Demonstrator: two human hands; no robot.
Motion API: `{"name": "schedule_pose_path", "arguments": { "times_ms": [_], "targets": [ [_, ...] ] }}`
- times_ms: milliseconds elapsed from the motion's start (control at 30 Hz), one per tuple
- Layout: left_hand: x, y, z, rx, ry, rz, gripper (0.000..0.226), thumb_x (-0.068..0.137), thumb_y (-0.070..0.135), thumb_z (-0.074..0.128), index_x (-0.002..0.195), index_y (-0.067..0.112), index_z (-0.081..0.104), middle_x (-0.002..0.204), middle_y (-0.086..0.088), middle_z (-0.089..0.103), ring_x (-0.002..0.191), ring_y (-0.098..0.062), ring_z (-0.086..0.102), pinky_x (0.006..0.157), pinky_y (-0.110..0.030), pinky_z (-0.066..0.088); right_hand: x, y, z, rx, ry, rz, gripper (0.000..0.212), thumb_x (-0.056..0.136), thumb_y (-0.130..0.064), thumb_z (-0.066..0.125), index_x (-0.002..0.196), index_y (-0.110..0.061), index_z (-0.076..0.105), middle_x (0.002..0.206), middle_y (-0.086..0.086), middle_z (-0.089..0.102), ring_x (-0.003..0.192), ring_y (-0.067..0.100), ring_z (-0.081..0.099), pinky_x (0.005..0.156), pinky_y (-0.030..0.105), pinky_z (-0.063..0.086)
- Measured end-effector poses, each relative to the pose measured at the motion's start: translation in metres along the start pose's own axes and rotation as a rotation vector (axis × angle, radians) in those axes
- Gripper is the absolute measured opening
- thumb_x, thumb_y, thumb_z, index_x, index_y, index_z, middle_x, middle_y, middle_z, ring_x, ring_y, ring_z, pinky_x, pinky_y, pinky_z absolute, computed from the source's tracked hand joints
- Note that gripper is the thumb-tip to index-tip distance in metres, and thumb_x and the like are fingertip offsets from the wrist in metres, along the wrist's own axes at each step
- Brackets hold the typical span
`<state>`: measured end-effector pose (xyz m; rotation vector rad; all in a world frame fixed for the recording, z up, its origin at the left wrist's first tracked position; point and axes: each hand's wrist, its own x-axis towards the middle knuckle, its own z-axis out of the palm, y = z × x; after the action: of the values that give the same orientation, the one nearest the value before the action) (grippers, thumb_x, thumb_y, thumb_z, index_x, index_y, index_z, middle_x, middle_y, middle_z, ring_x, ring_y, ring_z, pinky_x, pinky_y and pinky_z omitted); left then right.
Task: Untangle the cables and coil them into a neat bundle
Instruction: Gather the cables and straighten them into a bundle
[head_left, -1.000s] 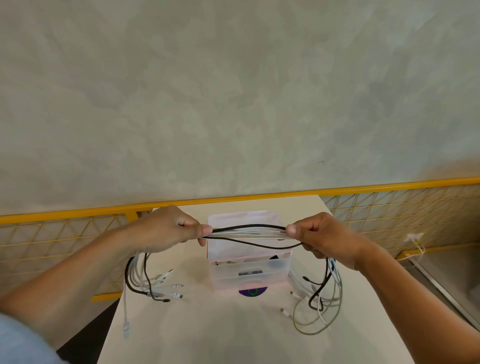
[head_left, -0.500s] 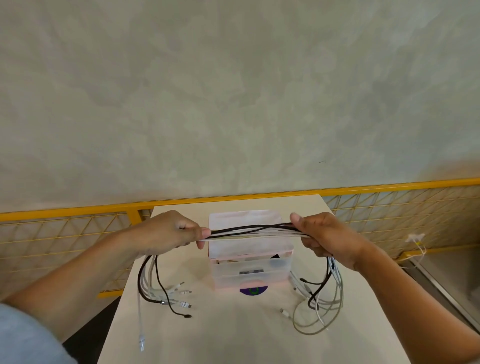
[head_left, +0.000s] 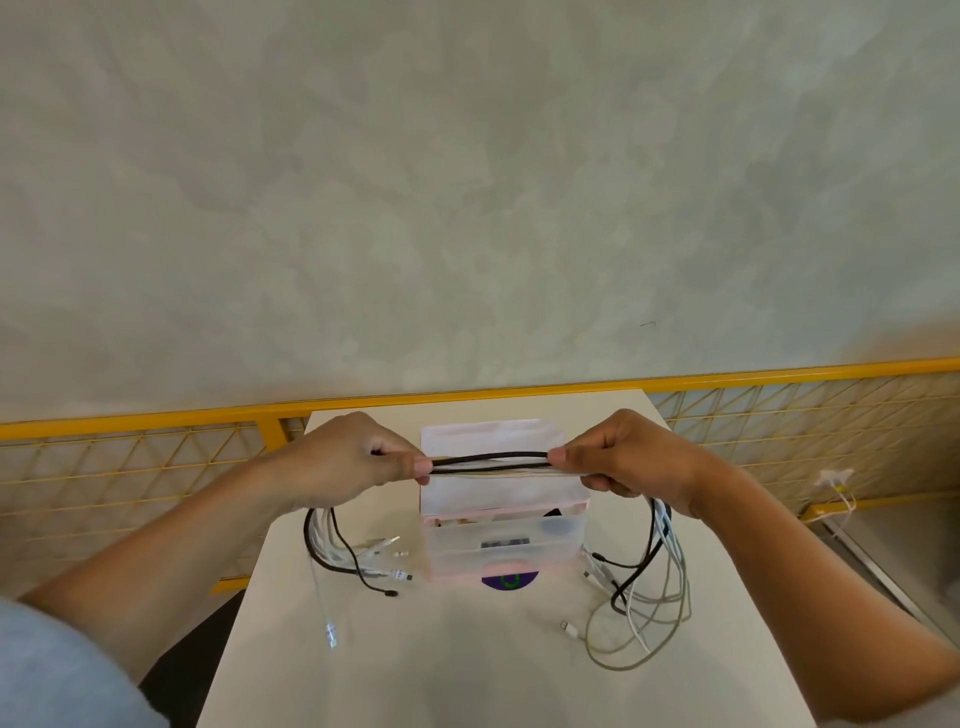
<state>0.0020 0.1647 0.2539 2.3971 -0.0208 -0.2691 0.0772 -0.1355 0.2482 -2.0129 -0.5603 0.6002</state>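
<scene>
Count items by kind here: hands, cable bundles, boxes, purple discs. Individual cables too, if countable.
hands: 2 (left hand, right hand)
cable bundle: 1, gripped by both hands; single cables too tangled to count
box: 1
purple disc: 1
total: 5

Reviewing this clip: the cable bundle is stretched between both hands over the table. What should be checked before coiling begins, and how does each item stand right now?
1. Left hand grip on the cables: ok, its fingers are curled round the bundle.
2. Right hand grip: ok, it pinches the same bundle.
3. Span between the hands is straight: ok, black and white strands run together.
4. Loose ends on the left are free: ok, they lie on the table.
5. Right loops are untangled: cannot tell, black crosses white.
6. Cables are clear of the box: cannot tell.
</scene>
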Motion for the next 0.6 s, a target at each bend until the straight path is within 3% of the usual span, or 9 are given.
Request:
{"name": "schedule_pose_path", "arguments": {
  "times_ms": [100, 167, 267, 333, 467, 600],
  "targets": [
    [0.002, -0.008, -0.001, 0.104, 0.04, 0.025, 0.012, 0.086, 0.049, 0.066, 0.079, 0.046, 0.075, 0.085, 0.04, 0.065, 0.092, 0.026, 0.055, 0.079, -0.004, 0.04, 0.002, 0.005, 0.001, -0.036, 0.022, -0.008, 0.014, 0.094, -0.02, 0.07, 0.086, -0.021, 0.081, 0.047, -0.014, 0.053, 0.044, 0.001, 0.045, 0.049, 0.006, 0.034],
    [0.004, -0.012, 0.001, 0.14, 0.053, 0.042, 0.013, 0.088, 0.046, 0.065, 0.078, 0.053, 0.07, 0.085, 0.037, 0.063, 0.091, 0.019, 0.058, 0.075, -0.005, 0.04, 0.006, 0.011, 0.003, -0.087, 0.042, -0.007, 0.012, 0.095, -0.019, 0.068, 0.1, -0.016, 0.079, 0.05, -0.023, 0.058, 0.05, -0.008, 0.054, 0.057, 0.005, 0.038],
    [0.006, -0.017, 0.005, 0.183, 0.051, 0.057, 0.011, 0.091, 0.042, 0.064, 0.096, 0.048, 0.073, 0.081, 0.033, 0.058, 0.084, 0.011, 0.056, 0.066, -0.004, 0.036, 0.012, 0.018, 0.006, -0.17, 0.084, -0.003, 0.011, 0.093, -0.026, 0.071, 0.09, -0.028, 0.081, 0.082, -0.026, 0.074, 0.08, -0.011, 0.067, 0.083, 0.021, 0.053],
    [0.008, -0.022, 0.006, 0.234, 0.051, 0.054, 0.021, 0.093, 0.039, 0.064, 0.112, 0.038, 0.074, 0.082, 0.025, 0.059, 0.084, 0.004, 0.055, 0.065, -0.008, 0.035, 0.016, 0.021, 0.006, -0.195, 0.106, 0.0, 0.01, 0.092, -0.029, 0.072, 0.088, -0.03, 0.082, 0.1, -0.02, 0.076, 0.096, -0.006, 0.069, 0.095, 0.027, 0.054],
    [0.013, -0.026, 0.001, 0.26, 0.169, 0.081, 0.027, 0.095, 0.034, 0.065, 0.12, 0.03, 0.072, 0.093, 0.009, 0.063, 0.093, -0.011, 0.054, 0.071, -0.01, 0.035, 0.019, 0.022, 0.01, -0.171, 0.177, -0.058, 0.013, 0.092, -0.031, 0.071, 0.094, -0.025, 0.082, 0.099, -0.022, 0.076, 0.097, 0.007, 0.072, 0.094, 0.034, 0.056],
    [0.023, -0.033, 0.003, 0.291, 0.38, 0.202, 0.029, 0.094, 0.025, 0.066, 0.122, 0.018, 0.072, 0.086, 0.005, 0.057, 0.084, -0.014, 0.051, 0.065, -0.007, 0.03, 0.022, 0.019, 0.014, -0.129, 0.255, -0.098, 0.014, 0.093, -0.03, 0.07, 0.089, -0.04, 0.079, 0.101, -0.015, 0.077, 0.1, 0.016, 0.071, 0.098, 0.041, 0.055]
  ]
}}
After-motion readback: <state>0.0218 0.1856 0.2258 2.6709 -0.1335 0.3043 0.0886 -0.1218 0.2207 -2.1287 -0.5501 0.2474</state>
